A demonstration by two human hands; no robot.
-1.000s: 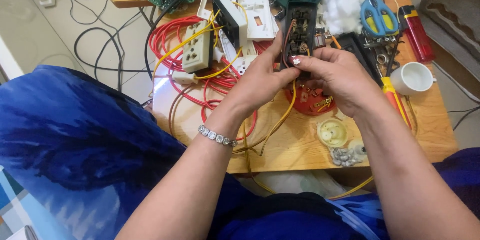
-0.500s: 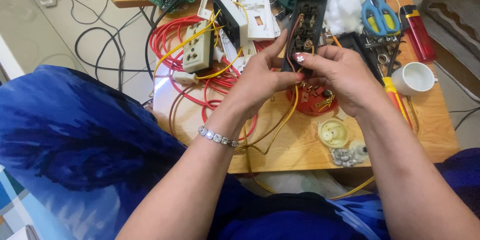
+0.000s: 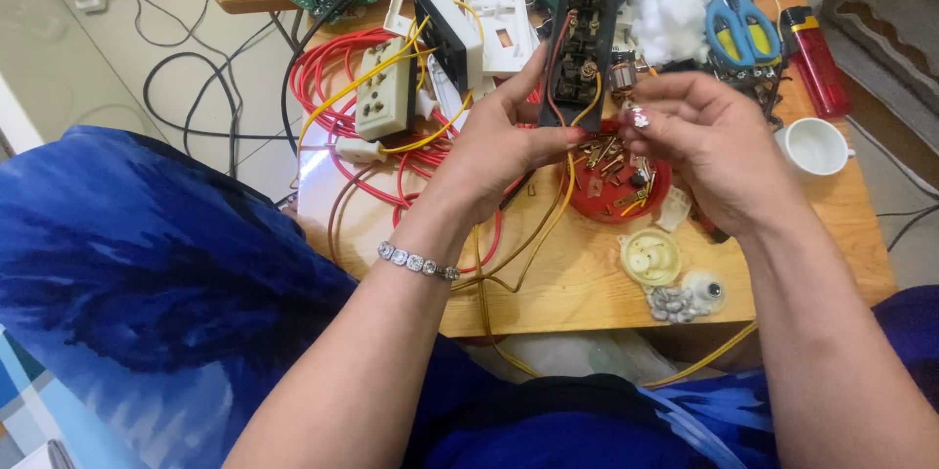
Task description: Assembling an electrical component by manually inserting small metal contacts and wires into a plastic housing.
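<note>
A: Two hands are kept over the wooden table (image 3: pixel 587 283). The black switch panel (image 3: pixel 579 39) is best held steady, upright above the red tray (image 3: pixel 653 205).

B: It is gripped by the left hand (image 3: pixel 509 141), fingers closed around it. A small metal part (image 3: pixel 624 81) is pinched in the raised right hand (image 3: pixel 714 151), just beside the panel.

We have only one view: the head camera looks steeply down from above, close to the counter (image 3: pixel 587 283), with the hands near the picture's middle.
</note>
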